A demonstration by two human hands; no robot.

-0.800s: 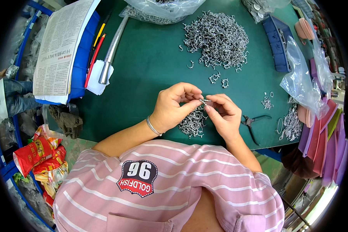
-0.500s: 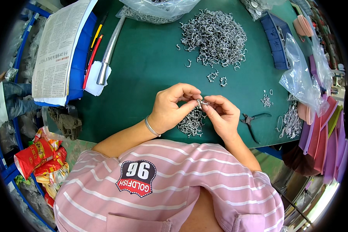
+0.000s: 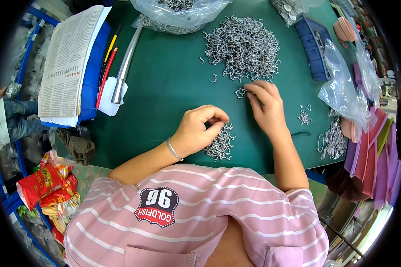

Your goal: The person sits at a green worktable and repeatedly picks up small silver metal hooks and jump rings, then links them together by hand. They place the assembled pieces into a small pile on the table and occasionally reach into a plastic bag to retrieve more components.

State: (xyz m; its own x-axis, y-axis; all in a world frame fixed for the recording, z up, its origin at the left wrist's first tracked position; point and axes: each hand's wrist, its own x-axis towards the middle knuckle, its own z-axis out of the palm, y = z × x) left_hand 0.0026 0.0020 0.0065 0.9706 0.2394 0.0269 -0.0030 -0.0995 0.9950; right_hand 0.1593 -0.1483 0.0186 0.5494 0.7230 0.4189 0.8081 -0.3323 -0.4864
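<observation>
My left hand (image 3: 199, 130), a silver bangle on its wrist, hangs over the near edge of a small heap of metal ring pieces (image 3: 219, 144). Its thumb and fingers are curled together; whatever sits between them is too small to make out. Farther off, my right hand (image 3: 268, 109) is open, thumb apart from the fingers. Its fingertips touch or nearly touch a few small metal ring pieces (image 3: 240, 92) lying on the green tabletop (image 3: 165, 89). Beyond them lies a large pile of similar curved silver pieces (image 3: 243, 46).
A bag of metal parts (image 3: 178, 20) stands at the back. Left are a tapered metal rod (image 3: 128, 62), a red pencil (image 3: 107, 78) and a newspaper (image 3: 67, 62). Right are a blue bin (image 3: 312, 49), a plastic bag (image 3: 343, 89) and pliers (image 3: 300, 133), mostly behind my right forearm.
My hands have come apart. The right one moved away from me to the loose ring pieces by the large pile; the left stayed over the small heap.
</observation>
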